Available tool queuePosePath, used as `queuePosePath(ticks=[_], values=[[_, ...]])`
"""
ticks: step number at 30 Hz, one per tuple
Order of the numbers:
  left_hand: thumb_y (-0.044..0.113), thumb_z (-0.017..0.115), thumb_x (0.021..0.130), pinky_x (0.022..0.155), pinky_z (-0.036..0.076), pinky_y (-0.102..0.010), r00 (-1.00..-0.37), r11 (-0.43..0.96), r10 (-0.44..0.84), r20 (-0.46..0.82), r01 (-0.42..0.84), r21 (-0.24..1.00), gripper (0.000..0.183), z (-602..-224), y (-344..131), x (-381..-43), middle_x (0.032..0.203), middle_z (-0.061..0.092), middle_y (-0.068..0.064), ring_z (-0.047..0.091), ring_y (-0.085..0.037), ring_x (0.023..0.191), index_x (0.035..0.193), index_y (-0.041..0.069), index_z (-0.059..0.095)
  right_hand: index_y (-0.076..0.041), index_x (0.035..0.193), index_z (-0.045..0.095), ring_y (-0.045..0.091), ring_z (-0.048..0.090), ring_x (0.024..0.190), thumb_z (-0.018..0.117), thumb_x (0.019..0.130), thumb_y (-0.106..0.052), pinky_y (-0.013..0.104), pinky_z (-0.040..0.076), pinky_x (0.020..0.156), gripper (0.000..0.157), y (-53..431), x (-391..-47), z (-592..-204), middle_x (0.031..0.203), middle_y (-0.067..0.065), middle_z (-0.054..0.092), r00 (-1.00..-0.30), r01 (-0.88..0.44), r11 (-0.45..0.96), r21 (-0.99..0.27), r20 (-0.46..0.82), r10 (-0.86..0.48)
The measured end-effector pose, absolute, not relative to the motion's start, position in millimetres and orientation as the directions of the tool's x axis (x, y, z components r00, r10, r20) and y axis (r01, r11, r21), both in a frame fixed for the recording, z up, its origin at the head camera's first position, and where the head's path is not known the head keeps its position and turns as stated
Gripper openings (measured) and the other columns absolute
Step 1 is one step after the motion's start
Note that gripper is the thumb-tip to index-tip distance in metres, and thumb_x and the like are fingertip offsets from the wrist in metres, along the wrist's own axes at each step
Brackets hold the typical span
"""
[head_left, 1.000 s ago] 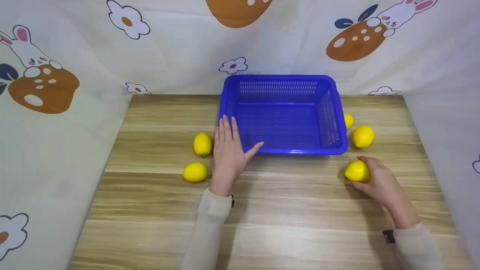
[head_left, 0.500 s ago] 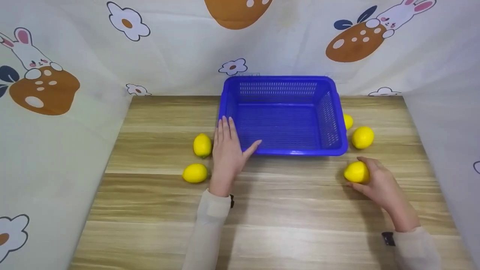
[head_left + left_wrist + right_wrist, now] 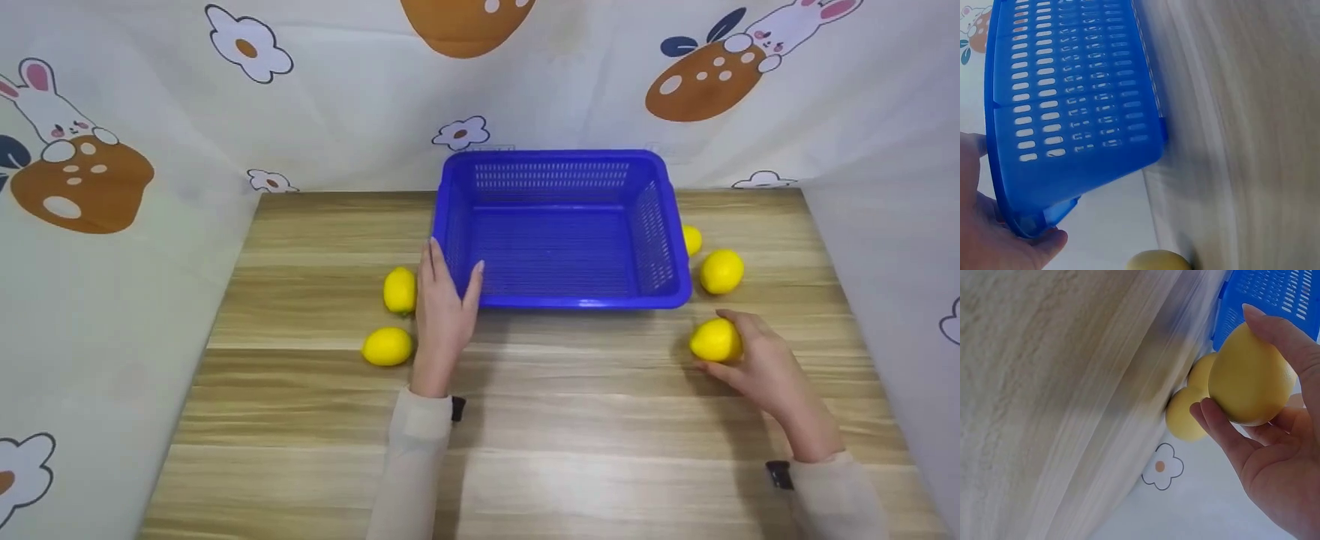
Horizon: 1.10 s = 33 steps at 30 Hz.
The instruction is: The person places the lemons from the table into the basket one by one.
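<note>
A blue plastic basket [image 3: 551, 301] stands at the back of the table with nothing in it. My left hand [image 3: 444, 311] grips its front left corner, the thumb over the rim and the fingers along the outer left side. In the left wrist view the fingertip [image 3: 1050, 243] sits under the corner of the rim. My right hand [image 3: 769, 364] holds a lemon [image 3: 712, 340] between thumb and fingers, to the right in front of the basket. The right wrist view has this lemon [image 3: 1249, 377] held above the table surface.
Two lemons lie left of the basket: one lemon [image 3: 399, 290] beside my left hand, another lemon [image 3: 387, 346] nearer. On the right are a lemon [image 3: 722, 271] and a lemon [image 3: 691, 240] partly hidden by the basket. Patterned cloth walls [image 3: 360, 90] enclose the wooden table [image 3: 300, 420].
My left hand has gone from lying flat over the basket's corner to gripping it, shifting slightly left with the thumb drawn in. My right hand keeps hold of the lemon, nearly still.
</note>
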<state>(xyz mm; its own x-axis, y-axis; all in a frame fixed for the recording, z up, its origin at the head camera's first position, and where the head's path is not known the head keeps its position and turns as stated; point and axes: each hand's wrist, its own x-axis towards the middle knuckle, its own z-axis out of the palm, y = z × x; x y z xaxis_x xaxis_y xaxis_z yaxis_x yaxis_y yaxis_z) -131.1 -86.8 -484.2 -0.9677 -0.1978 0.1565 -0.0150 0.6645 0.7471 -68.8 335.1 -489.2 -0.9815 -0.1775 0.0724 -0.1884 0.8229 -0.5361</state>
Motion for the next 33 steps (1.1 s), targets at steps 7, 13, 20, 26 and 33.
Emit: queuePosePath(ticks=[7,13,20,26,33], values=[[0.045,0.057,0.108,0.132,0.019,-0.046,-0.974,0.527,-0.202,0.107,-0.016,0.85,0.09,-489.2,-96.3,-128.0,0.173,0.017,-0.027,0.021,-0.037,0.161,0.166,-0.007,0.012,0.017,0.141,0.048,0.062,0.055,0.119,0.094,0.078,-0.006,0.077,0.044,0.102,0.081,336.9,-69.0,-483.5,0.134,0.044,0.053,-0.985,-0.17,0.829,-0.532,0.061,-0.163],[0.049,0.072,0.098,0.132,0.019,-0.048,-0.985,0.499,-0.162,0.057,-0.032,0.866,0.109,-492.0,-100.7,-124.5,0.173,0.017,-0.027,0.021,-0.037,0.161,0.167,-0.003,0.006,0.017,0.141,0.049,0.063,0.054,0.12,0.093,0.078,-0.006,0.077,0.043,0.101,0.081,339.6,-67.4,-479.4,0.134,0.044,0.053,-0.985,-0.171,0.831,-0.529,0.069,-0.159],[0.055,0.084,0.085,0.131,0.021,-0.05,-0.989,0.509,-0.142,0.028,-0.049,0.859,0.127,-491.9,-101.1,-123.8,0.173,0.018,-0.026,0.022,-0.037,0.16,0.168,-0.001,0.006,0.017,0.139,0.051,0.06,0.058,0.113,0.094,0.075,-0.006,0.075,0.046,0.096,0.081,341.3,-66.8,-467.7,0.128,0.042,0.058,-0.974,-0.224,0.817,-0.531,0.151,-0.169],[0.055,0.088,0.081,0.131,0.02,-0.051,-0.993,0.529,-0.111,0.033,-0.031,0.848,0.134,-491.9,-103.4,-125.6,0.174,0.014,-0.025,0.019,-0.036,0.161,0.169,0.001,0.003,0.014,0.142,0.05,0.059,0.06,0.109,0.094,0.077,-0.008,0.074,0.048,0.092,0.081,338.6,-70.6,-451.3,0.129,0.042,0.059,-0.975,-0.221,0.82,-0.529,0.136,-0.175],[0.06,0.086,0.081,0.131,0.019,-0.047,-0.998,0.574,-0.062,0.022,-0.018,0.818,0.138,-492.0,-104.9,-127.6,0.175,0.007,-0.026,0.014,-0.036,0.163,0.168,-0.001,-0.002,0.014,0.146,0.046,0.061,0.056,0.116,0.091,0.082,-0.012,0.078,0.045,0.096,0.083,334.8,-77.4,-431.7,0.136,0.044,0.052,-0.978,-0.208,0.825,-0.526,0.095,-0.185]])
